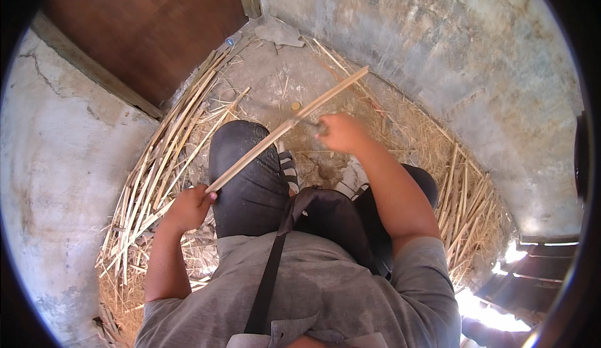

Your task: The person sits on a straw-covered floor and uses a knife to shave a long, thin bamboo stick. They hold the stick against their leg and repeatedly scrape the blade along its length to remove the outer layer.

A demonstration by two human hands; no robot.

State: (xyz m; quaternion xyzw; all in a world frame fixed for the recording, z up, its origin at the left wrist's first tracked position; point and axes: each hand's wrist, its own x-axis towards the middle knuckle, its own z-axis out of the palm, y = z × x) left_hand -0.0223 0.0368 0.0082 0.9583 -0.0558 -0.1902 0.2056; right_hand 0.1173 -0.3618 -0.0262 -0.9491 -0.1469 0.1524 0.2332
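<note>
A long pale bamboo strip (285,129) runs diagonally from lower left to upper right, resting across my raised left knee (247,160). My left hand (188,207) grips its near end. My right hand (341,132) is closed on a dark-handled knife (307,122) whose blade lies against the strip near its middle. Fine shavings cover the ground under the blade.
A pile of split bamboo strips (163,166) lies along the left wall, and more strips (466,210) lie at the right among straw-like shavings. Rough concrete walls (438,41) enclose the corner, with a brown wooden door (150,22) at the upper left. A dark strap crosses my grey shirt.
</note>
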